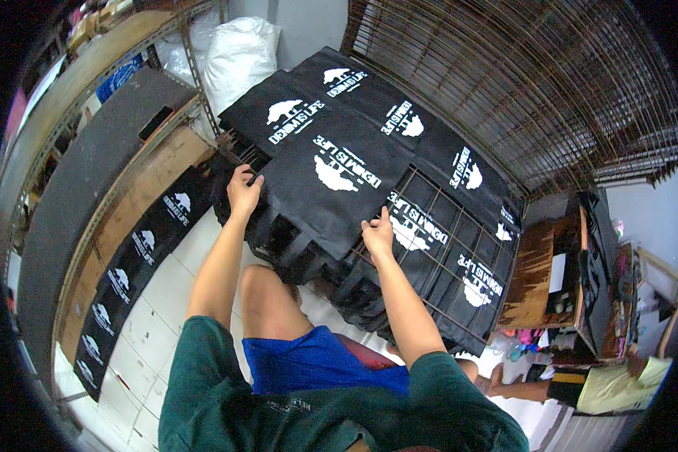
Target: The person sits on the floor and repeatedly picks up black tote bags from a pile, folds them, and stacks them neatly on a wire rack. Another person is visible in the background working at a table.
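A black fabric bag (297, 192) with a white print lies over a wire rack, its face up. My left hand (245, 193) is at its left edge, thumb and fingers closed on the cloth. At its right edge, my right hand (378, 235) pinches the border, index finger stretched along it. Several more printed black bags (297, 113) lie flat in rows beyond it. To the right, wire rack bars (463, 260) cross above other printed bags. Loose black cloth and straps (309, 264) hang below the near edge; what lies beneath my fingers is hidden.
Upright wire racks (520, 83) lean at the back right. A dark-topped bench (98, 173) runs along the left, holding a phone (156, 123). White sacks (241, 56) stand behind. A wooden cabinet (531, 282) and another person's leg (516, 388) are at the right.
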The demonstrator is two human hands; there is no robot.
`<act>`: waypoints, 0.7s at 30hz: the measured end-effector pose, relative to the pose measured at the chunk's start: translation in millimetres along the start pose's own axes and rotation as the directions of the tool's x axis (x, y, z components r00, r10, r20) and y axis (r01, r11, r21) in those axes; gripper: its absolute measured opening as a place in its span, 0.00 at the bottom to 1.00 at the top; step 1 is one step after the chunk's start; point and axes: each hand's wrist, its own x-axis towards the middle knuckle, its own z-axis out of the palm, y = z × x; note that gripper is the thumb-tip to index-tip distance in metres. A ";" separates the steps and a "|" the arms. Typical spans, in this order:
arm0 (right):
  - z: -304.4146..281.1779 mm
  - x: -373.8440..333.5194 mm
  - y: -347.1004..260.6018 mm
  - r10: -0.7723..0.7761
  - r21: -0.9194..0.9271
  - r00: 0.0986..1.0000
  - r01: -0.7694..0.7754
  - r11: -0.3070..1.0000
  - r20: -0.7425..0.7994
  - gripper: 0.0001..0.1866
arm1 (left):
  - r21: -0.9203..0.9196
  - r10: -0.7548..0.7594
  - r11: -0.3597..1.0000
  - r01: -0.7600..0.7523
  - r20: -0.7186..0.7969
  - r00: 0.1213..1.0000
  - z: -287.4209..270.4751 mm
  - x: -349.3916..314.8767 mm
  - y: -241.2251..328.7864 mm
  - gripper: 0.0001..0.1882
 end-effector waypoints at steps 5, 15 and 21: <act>-47.0 -21.1 22.7 -0.182 0.099 0.978 0.192 0.976 -0.103 0.29 | 0.104 0.316 0.948 -0.300 -0.225 0.922 -14.9 -46.6 30.2 0.33; -173.8 -189.3 95.8 -0.205 0.109 0.978 0.201 0.974 0.032 0.11 | -0.356 0.378 0.926 -0.128 0.883 0.280 -11.7 -356.3 90.4 0.22; -200.9 -254.8 164.2 0.039 -0.249 0.763 0.162 0.955 0.646 0.12 | -0.216 0.192 0.964 -0.156 0.969 -0.156 41.7 -395.9 25.6 0.23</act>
